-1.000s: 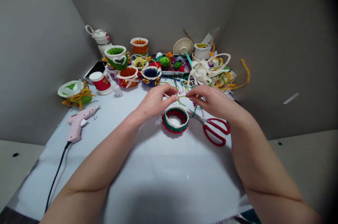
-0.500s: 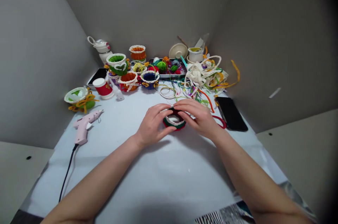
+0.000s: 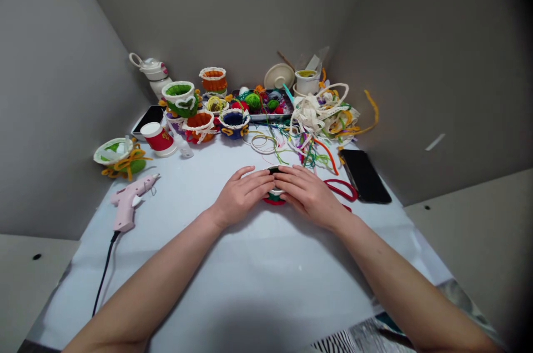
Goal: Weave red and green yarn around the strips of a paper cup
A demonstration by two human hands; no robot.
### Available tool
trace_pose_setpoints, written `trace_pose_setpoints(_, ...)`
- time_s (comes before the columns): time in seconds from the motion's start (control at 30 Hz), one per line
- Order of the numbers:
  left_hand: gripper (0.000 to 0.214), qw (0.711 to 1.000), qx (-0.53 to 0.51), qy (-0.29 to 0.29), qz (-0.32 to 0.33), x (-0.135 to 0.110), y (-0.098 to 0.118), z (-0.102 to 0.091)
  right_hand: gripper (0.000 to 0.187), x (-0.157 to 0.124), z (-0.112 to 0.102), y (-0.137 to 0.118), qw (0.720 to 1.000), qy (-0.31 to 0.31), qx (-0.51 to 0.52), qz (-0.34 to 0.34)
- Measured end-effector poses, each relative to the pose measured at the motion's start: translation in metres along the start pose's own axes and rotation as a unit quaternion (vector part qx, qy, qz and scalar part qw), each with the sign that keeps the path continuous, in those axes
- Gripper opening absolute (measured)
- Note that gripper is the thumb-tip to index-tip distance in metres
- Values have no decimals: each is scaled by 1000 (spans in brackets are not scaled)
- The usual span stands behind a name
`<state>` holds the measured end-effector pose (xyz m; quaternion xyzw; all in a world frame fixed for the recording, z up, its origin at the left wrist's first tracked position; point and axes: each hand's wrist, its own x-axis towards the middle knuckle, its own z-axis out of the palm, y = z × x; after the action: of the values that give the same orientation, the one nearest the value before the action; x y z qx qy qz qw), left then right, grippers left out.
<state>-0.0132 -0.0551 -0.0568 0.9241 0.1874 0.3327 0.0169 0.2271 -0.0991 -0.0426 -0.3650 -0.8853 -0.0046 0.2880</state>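
Observation:
A small yarn-wrapped cup (image 3: 275, 197), red and green with a pale rim, stands on the table between my hands. My left hand (image 3: 244, 195) is against its left side, fingers reaching over the rim. From the right, my right hand (image 3: 306, 193) lies along the rim with its fingers nearly meeting the left ones. Together they hold the cup, and most of it is hidden beneath them. Red-handled scissors (image 3: 353, 192) lie just right of my right hand; their blades are hidden.
A pink glue gun (image 3: 127, 203) with a black cord lies left. Yarn-decorated cups (image 3: 200, 126), a red-and-white cup (image 3: 157, 139) and a bottle (image 3: 154, 72) stand at the back. Behind are a tray of yarn balls (image 3: 270, 117) and tangled cords (image 3: 316, 114). A phone (image 3: 366, 175) lies right.
My fingers have come down and straightened over the cup's rim, covering more of it. The right hand has moved off the scissors' side, so more of their red handles shows. The view has shifted slightly.

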Motion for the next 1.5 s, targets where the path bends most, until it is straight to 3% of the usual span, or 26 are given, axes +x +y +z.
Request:
trace_pose_setpoints(0.33, 30, 997, 1, 65, 34, -4, -3, 4, 33, -7, 12, 0, 997, 61, -30, -23)
trace_pose_setpoints(0.63, 29, 993, -9, 99, 56, -4, -1, 5, 43, -18, 19, 3, 998, 52, -32, -34)
trace_pose_setpoints(0.83, 28, 994, -55, 89, 32, -9, -5, 8, 46, -19, 19, 0, 999, 3, -51, -12)
trace_pose_setpoints(1.03, 39, 997, -28, 70, 10, -10, -3, 4, 42, -15, 10, -8, 997, 63, -47, -11)
trace_pose_setpoints(1.13, 44, 989, -46, 116, -77, -8, 12, 2, 42, -4, -9, -11, 991, 128, 0, 47)
trace_pose_setpoints(1.2, 48, 959, -75, 163, -221, -7, 24, 5, 32, 8, -22, -6, 978, 162, 38, 122)
trace_pose_setpoints(1.23, 56, 939, -93, 159, -289, -7, 30, 8, 28, 16, -27, -1, 973, 156, 54, 158)
trace_pose_setpoints(1.27, 70, 926, -112, 136, -333, -7, 35, 13, 26, 24, -30, 6, 972, 124, 73, 185)
trace_pose_setpoints(1.37, 121, 920, -121, 45, -369, -7, 42, 28, 27, 47, -28, 28, 970, -15, 129, 207)
trace_pose_setpoints(1.43, 130, 919, -102, 10, -381, -5, 40, 36, 28, 59, -20, 38, 964, -78, 158, 197)
trace_pose_setpoints(1.5, 122, 919, -87, -6, -385, 0, 37, 39, 22, 68, -13, 43, 959, -119, 180, 186)
